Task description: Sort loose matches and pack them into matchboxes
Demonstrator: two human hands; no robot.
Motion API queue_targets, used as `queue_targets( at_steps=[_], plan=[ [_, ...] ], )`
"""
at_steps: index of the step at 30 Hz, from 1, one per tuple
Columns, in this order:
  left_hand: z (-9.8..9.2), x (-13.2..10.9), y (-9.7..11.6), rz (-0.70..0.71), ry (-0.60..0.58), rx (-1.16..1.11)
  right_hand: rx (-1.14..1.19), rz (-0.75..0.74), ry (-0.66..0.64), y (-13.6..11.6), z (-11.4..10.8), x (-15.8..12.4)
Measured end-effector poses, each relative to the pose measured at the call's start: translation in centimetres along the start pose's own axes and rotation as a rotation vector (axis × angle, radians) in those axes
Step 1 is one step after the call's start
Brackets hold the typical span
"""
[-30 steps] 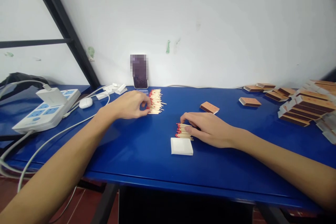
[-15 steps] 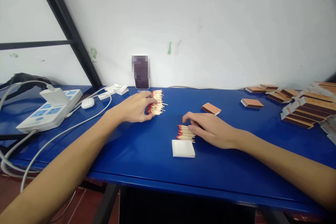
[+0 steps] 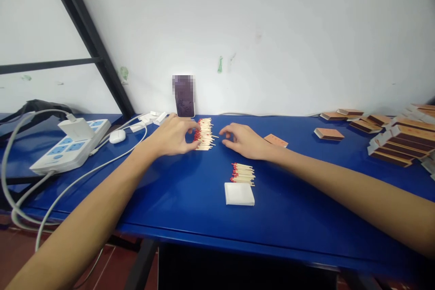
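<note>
A pile of red-headed matches (image 3: 205, 135) lies on the blue table, heads to the left. My left hand (image 3: 173, 135) rests at the head side of this pile, thumb and forefinger apart and seeming to touch the heads. Just right of the pile, my right hand (image 3: 246, 141) hovers with bent fingers, a gap between thumb and forefinger and nothing in them. Closer to me is a smaller row of matches (image 3: 243, 173). A white matchbox tray (image 3: 239, 194) sits against its near side. Behind my right wrist an orange matchbox sleeve (image 3: 276, 140) is partly covered.
Matchboxes (image 3: 396, 140) are stacked at the right, with a single matchbox (image 3: 329, 134) left of them. A phone (image 3: 185, 97) leans on the wall. At left are a power strip (image 3: 73, 147), cables, a white earbud case (image 3: 117, 136) and white pieces (image 3: 147, 119).
My right hand has left the smaller row of matches and moved up and left toward the pile. My left forefinger has drawn back from over the pile to its head side.
</note>
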State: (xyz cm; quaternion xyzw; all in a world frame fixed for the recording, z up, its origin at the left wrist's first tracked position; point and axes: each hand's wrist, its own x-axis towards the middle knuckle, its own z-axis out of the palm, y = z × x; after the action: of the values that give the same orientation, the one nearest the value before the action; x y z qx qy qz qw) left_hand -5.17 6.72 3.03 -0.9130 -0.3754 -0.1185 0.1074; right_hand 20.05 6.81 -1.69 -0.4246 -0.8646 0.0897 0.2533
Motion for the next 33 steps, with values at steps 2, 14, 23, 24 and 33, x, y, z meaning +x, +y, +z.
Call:
queue_targets(
  at_steps=[2,14,23,24,33],
  plan=[
    [0.0,0.0,-0.1,0.0,-0.008,-0.048,-0.033,0.003,-0.019,0.3,0.7,1.7],
    [1.6,0.0,-0.3,0.047,-0.086,-0.056,-0.003,-0.008,-0.03,-0.4,0.7,2.0],
    [1.6,0.0,-0.5,0.042,-0.098,-0.051,-0.082,-0.124,-0.081,-3.3,0.4,2.9],
    [1.6,0.0,-0.5,0.04,-0.1,-0.054,-0.089,-0.113,-0.084,-3.4,0.4,2.9],
    [1.9,0.0,-0.5,0.016,-0.11,-0.049,-0.004,0.036,-0.118,-2.3,0.0,1.9]
  ],
)
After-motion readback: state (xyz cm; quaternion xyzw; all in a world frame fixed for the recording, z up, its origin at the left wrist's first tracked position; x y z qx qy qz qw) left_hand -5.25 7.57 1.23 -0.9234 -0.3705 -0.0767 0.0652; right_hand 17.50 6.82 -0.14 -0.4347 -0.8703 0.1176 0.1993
